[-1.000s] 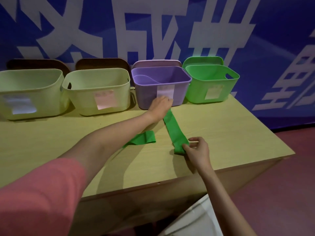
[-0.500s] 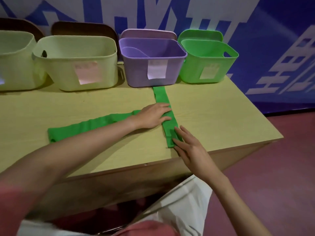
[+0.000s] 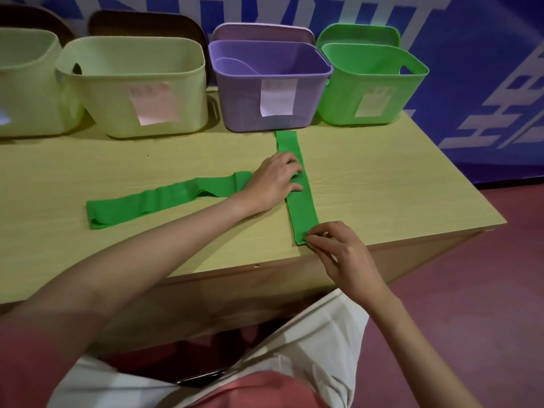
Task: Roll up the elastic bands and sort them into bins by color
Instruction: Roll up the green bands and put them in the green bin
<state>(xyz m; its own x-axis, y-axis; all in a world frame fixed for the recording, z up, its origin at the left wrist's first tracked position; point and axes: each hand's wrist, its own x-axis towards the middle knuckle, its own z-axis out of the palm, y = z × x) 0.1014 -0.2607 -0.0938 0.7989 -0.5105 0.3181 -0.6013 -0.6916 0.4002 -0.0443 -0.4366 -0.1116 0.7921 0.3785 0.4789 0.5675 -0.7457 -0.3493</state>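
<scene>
A green elastic band [image 3: 297, 184] lies flat on the wooden table [image 3: 382, 184], bent into an L: one leg runs from just in front of the purple bin [image 3: 270, 92] toward the near edge, the other stretches away to the left and ends in a folded loop.

The left hand [image 3: 275, 184] rests palm down on the corner where the two legs meet, fingers lightly bent and pressing the band to the table, holding nothing. Half a second ago this hand lay flatter with straighter fingers at the same corner; now the fingers are drawn in somewhat.

The right hand [image 3: 338, 248] is at the band's near end, by the table's front edge. Its fingertips [image 3: 313, 238] are curled and pinch the end of the band. In the earlier frame the same hand lay open with straight fingers over that end, so it has changed from pressing flat to pinching.

The band itself has kept its L shape and place since then.

Behind it stand four bins in a row: two pale yellow bins [image 3: 132, 86] to the left, the purple one, and a green bin [image 3: 371, 83] at the right, each with a paper label. A lid leans upright behind each.
</scene>
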